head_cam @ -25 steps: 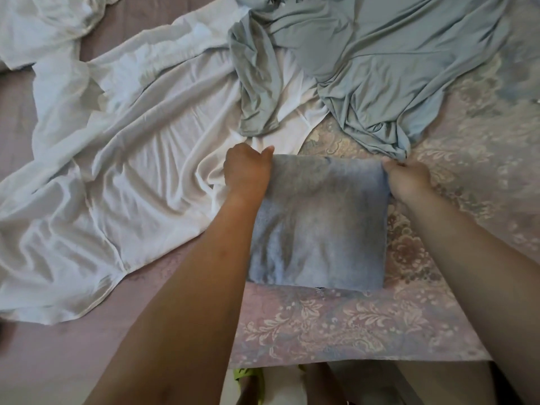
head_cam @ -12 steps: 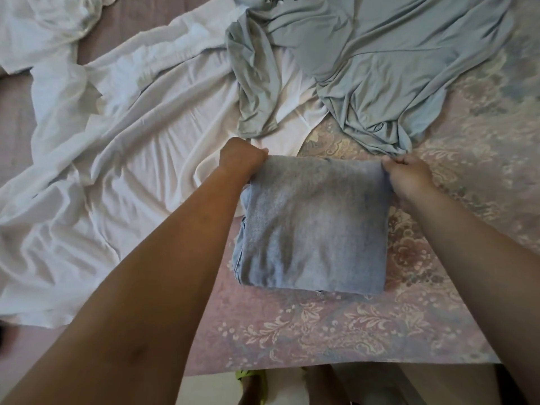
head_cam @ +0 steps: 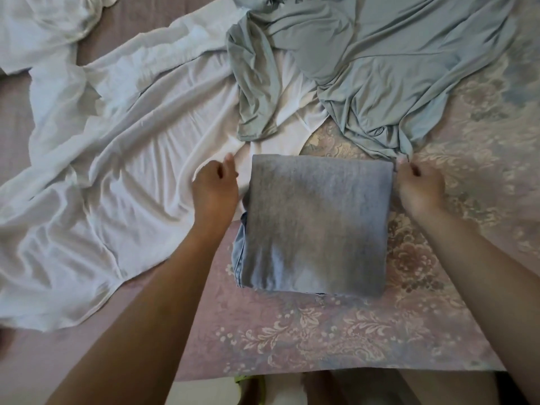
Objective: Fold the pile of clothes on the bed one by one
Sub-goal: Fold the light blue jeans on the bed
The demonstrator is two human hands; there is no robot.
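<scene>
A grey garment point(head_cam: 315, 226), folded into a square, lies flat on the floral bedspread point(head_cam: 321, 331) in front of me. A denim-blue layer peeks out along its left edge. My left hand point(head_cam: 214, 188) hovers just left of the square's top left corner, fingers loosely curled, holding nothing. My right hand point(head_cam: 420, 188) is at the top right corner, its fingertips pinching that corner. A white garment point(head_cam: 117, 171) is spread out crumpled to the left. A pale grey-green garment point(head_cam: 394, 68) lies crumpled behind the square.
Another white cloth point(head_cam: 38, 27) is bunched at the far left corner. The grey-green garment's sleeve overlaps the white one. The bed's near edge runs along the bottom, with my legs and the floor below it.
My left hand has let go of the grey garment's top left corner and moved left, off the cloth. The folded square now lies flat. My right hand has stayed at its corner.
</scene>
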